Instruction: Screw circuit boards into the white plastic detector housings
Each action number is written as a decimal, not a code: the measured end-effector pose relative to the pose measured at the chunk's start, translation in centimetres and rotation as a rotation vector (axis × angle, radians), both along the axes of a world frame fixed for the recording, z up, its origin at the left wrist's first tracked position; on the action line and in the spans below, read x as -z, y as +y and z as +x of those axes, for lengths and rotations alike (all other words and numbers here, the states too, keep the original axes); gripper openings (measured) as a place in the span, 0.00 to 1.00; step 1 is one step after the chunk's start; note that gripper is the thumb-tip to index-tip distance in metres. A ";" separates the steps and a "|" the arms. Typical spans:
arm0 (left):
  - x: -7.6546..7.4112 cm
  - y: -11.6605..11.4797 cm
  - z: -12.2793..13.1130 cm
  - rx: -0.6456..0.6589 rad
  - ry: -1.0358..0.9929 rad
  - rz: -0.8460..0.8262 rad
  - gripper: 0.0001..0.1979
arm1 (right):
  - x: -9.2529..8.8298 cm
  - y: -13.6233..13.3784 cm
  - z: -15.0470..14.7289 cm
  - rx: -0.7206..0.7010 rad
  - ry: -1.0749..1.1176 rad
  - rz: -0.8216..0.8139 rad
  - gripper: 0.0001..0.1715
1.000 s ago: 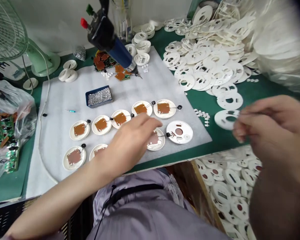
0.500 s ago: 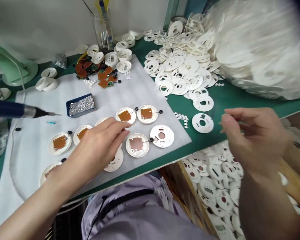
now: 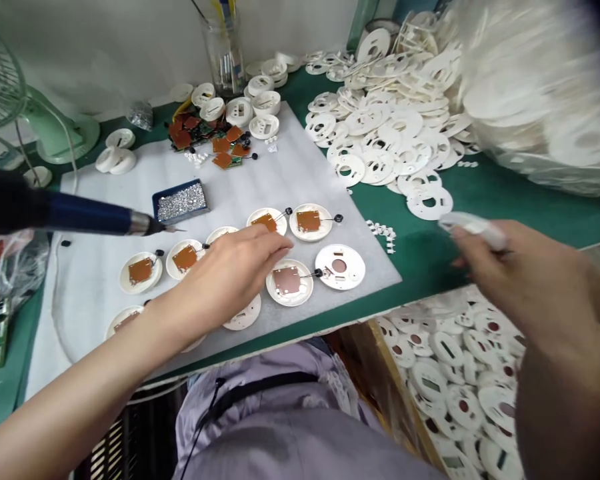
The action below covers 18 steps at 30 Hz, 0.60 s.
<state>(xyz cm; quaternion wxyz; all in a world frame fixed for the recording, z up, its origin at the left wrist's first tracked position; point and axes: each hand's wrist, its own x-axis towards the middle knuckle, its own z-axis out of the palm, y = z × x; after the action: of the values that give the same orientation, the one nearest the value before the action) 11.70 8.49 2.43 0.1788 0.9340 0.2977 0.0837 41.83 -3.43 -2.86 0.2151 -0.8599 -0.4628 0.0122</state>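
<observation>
My right hand (image 3: 515, 273) is closed on a white plastic disc (image 3: 473, 225), seen nearly edge-on and a little blurred, above the green table. My left hand (image 3: 240, 263) reaches over the white round housings, fingers stretched out and bent down, with nothing visible in them. Beside its fingertips lies a housing with a copper-coloured board (image 3: 287, 280), a black part wired to it. Right of that rests another white disc (image 3: 340, 267) with a round hole. Partly under my left hand is a further disc (image 3: 244, 315).
An electric screwdriver (image 3: 95, 213) juts in from the left, near a blue tray of screws (image 3: 181, 201). Piled white discs (image 3: 380, 133) and a bulging plastic bag (image 3: 540, 100) fill the back right. Below the table edge, a box holds white parts (image 3: 460, 380).
My right hand has picked up the white disc from the green table and holds it raised. The view has shifted left, and my left hand stays over the housings.
</observation>
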 end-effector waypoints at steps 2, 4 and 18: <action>0.5 -0.3 1.4 0.055 0.067 -0.037 0.13 | -1.0 0.4 -1.3 0.082 0.133 0.136 0.25; 1.0 -0.8 2.7 0.113 0.168 -0.030 0.13 | -1.6 0.6 -3.1 0.056 0.324 0.224 0.28; 1.8 -3.0 3.7 0.060 0.231 0.076 0.10 | -1.2 0.7 -5.3 -0.166 0.731 0.150 0.27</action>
<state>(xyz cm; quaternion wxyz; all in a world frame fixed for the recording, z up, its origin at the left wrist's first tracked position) 15.36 5.54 0.62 0.1102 0.9520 0.2849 -0.0184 36.57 -2.76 -1.64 0.4267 -0.7402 -0.4231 0.3017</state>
